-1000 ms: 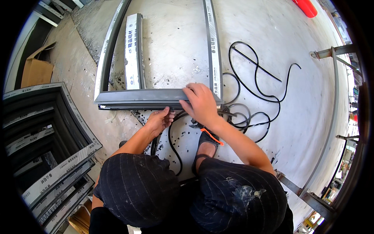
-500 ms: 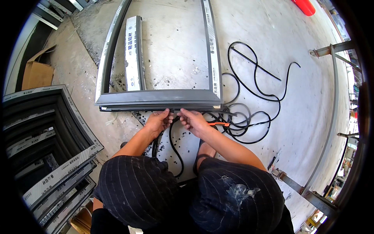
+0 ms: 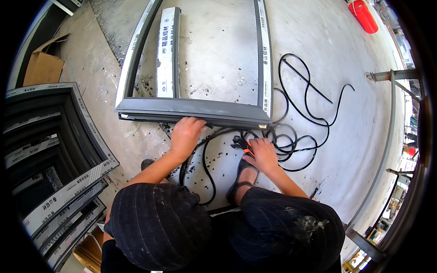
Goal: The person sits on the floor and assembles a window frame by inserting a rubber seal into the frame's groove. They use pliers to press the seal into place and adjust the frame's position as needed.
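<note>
A grey metal window frame (image 3: 191,105) lies on the floor ahead of me. At its near side is my left hand (image 3: 185,139), its bent fingers closed on a black rubber strip against the frame's edge; the fingertips are hidden. Farther right and nearer to me, my right hand (image 3: 265,156) is wrapped round the orange handles of a cutter (image 3: 241,143). The cutter's black head points left, just above my sandalled foot (image 3: 246,175) and short of the frame. A long black rubber strip (image 3: 314,141) lies in loose coils right of the frame and passes beneath my hands.
A loose profile piece (image 3: 168,54) lies inside the frame. Stacked dark frames (image 3: 98,132) stand at my left, with a cardboard box (image 3: 43,68) behind them. A red bucket (image 3: 364,17) is at the far right. Metal rails (image 3: 391,118) run along the right side.
My right hand has left the frame's edge and taken hold of the orange-handled cutter, which lay on the floor. My left hand stays at the frame's near side. The view has shifted slightly.
</note>
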Motion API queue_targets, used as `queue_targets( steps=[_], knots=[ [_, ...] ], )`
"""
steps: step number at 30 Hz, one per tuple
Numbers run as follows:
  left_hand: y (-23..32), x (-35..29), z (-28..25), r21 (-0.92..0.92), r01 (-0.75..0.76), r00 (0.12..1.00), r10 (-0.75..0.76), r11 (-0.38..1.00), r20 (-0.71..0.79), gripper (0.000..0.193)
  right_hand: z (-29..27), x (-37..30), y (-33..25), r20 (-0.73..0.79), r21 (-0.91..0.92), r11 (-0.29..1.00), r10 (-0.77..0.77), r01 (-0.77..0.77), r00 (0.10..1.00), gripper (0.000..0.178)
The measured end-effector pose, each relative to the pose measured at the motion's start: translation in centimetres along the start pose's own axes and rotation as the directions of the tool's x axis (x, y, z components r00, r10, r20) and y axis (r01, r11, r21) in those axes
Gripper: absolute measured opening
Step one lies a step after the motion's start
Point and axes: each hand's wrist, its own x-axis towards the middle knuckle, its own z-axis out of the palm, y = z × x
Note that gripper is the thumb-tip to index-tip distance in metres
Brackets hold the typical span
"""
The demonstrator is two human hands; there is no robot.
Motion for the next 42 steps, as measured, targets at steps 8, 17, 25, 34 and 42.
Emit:
queue_targets(
  steps=[8, 17, 25, 34, 42],
  knots=[
    [-0.9, -0.3, 1.9, 0.185, -0.171, 0.982, 0.153, 0.968, 0.110, 0.018, -1.1, 1.6, -0.9, -0.031, 0.140, 0.988, -0.062, 0.066, 0.998, 0.037],
    [-1.4, -0.5, 3.0, 0.110, -0.152, 0.987, 0.157, 0.982, -0.033, 0.012, -0.4, 4.1, -4.6, 0.293, 0.654, 0.714, 0.065, -0.249, 0.954, 0.028],
    [-1.5, -0.3, 2.5, 0.024, -0.127, 0.991, 0.128, 0.992, -0.043, 0.010, 1.3, 5.8, -6.1, 0.334, 0.651, 0.720, 0.010, -0.239, 0.942, 0.024],
    [-0.9, -0.1, 1.9, 0.033, -0.102, 0.994, 0.103, 0.994, -0.036, 0.005, 0.1, 6.3, -7.2, 0.284, 0.511, 0.842, 0.023, -0.172, 0.958, 0.033],
    [-1.2, -0.3, 2.2, -0.042, -0.069, 0.997, 0.067, 0.997, -0.045, 0.007, 0.1, 6.0, -7.1, 0.211, 0.337, 0.938, 0.006, -0.078, 0.977, 0.059]
  ],
)
